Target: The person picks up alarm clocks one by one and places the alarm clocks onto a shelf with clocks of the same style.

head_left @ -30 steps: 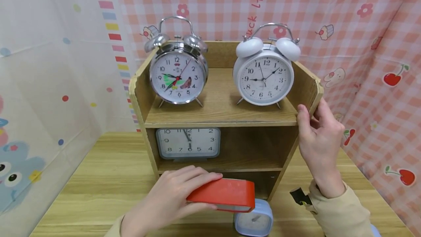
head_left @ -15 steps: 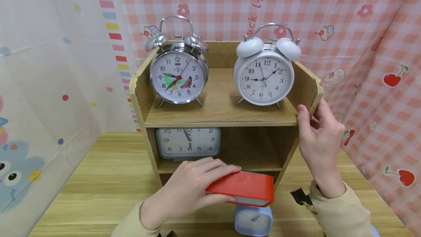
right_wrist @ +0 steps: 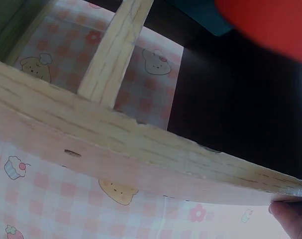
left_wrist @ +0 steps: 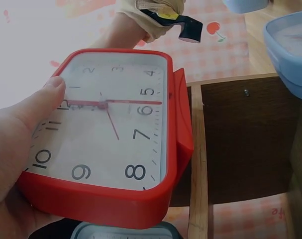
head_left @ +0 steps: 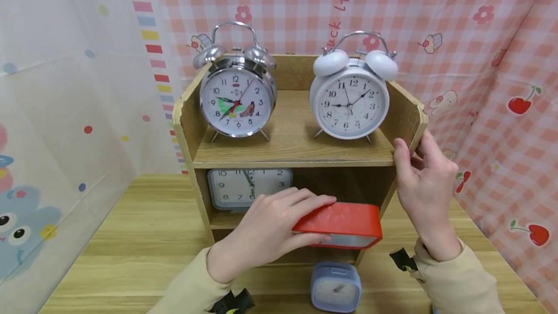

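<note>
My left hand [head_left: 274,224] grips a red rectangular alarm clock [head_left: 344,219], thumb at its front edge and fingers over its top. The clock is in front of the right half of the middle shelf, its dial tilted downward. In the left wrist view the red clock's face [left_wrist: 106,124] fills the middle, with the thumb on its rim. My right hand [head_left: 425,193] holds the right side panel of the wooden shelf [head_left: 292,156] near the top board. A grey-blue rectangular clock [head_left: 231,190] stands at the left of the middle shelf, partly hidden by the left hand.
On the top board stand a silver twin-bell clock [head_left: 237,103] at left and a white twin-bell clock [head_left: 348,105] at right. A small light-blue clock [head_left: 336,290] stands on the wooden table [head_left: 144,236] before the shelf. Patterned cloth [head_left: 287,13] hangs behind.
My left hand has carried the red clock up and to the right, from low before the bottom compartment to the middle shelf's front. My right hand stays on the side panel.
</note>
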### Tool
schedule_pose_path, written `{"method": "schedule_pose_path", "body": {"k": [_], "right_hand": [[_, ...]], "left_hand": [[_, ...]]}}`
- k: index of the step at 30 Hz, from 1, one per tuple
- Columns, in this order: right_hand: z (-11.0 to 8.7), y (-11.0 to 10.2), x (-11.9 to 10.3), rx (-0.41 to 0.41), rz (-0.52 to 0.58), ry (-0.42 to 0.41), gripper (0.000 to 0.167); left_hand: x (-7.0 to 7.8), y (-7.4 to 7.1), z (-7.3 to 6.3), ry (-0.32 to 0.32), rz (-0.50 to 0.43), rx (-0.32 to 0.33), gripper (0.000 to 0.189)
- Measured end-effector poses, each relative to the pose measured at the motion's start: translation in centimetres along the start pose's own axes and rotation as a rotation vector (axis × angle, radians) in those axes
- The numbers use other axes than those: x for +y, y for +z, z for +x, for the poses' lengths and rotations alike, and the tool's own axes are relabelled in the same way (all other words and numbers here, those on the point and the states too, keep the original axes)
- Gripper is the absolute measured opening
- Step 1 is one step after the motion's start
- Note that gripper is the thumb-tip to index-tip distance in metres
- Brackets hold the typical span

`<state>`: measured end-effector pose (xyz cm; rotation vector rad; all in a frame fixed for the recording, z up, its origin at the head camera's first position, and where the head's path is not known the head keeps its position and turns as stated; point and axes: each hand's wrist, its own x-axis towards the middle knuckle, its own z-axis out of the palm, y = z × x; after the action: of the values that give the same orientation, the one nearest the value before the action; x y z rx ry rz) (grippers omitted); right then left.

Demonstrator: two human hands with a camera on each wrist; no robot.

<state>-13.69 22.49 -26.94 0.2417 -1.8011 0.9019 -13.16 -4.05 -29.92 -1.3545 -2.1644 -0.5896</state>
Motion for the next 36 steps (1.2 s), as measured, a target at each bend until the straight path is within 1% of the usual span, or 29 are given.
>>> {"method": "schedule_pose_path", "body": {"k": [4, 10, 13, 18, 20, 28, 36], "right_hand": [[0.0, 0.0, 0.0, -0.001, 0.003, 0.006, 0.027], [0.1, -0.1, 0.1, -0.006, -0.008, -0.002, 0.028], [0.0, -0.2, 0.2, -0.019, -0.015, -0.004, 0.03], [0.0, 0.0, -0.1, -0.008, -0.005, 0.002, 0.028], [0.0, 0.0, -0.1, 0.006, 0.002, 0.006, 0.027], [-0.1, -0.1, 0.2, -0.009, -0.013, 0.002, 0.029], [-0.1, 0.0, 0.1, 0.002, -0.009, 0.005, 0.028]], "left_hand": [[0.0, 0.2, 0.8, -0.018, 0.007, 0.001, 0.055], [0.0, 0.6, 1.6, -0.018, 0.03, 0.006, 0.054], [-0.1, 0.8, 1.9, -0.014, 0.036, 0.0, 0.055], [-0.2, 1.2, 2.1, -0.019, 0.053, 0.005, 0.055], [-0.3, 1.3, 2.3, -0.025, 0.043, -0.001, 0.055], [-0.4, 1.7, 2.9, -0.048, -0.01, -0.033, 0.055], [-0.6, 2.0, 3.3, -0.05, -0.014, -0.021, 0.055]]}}
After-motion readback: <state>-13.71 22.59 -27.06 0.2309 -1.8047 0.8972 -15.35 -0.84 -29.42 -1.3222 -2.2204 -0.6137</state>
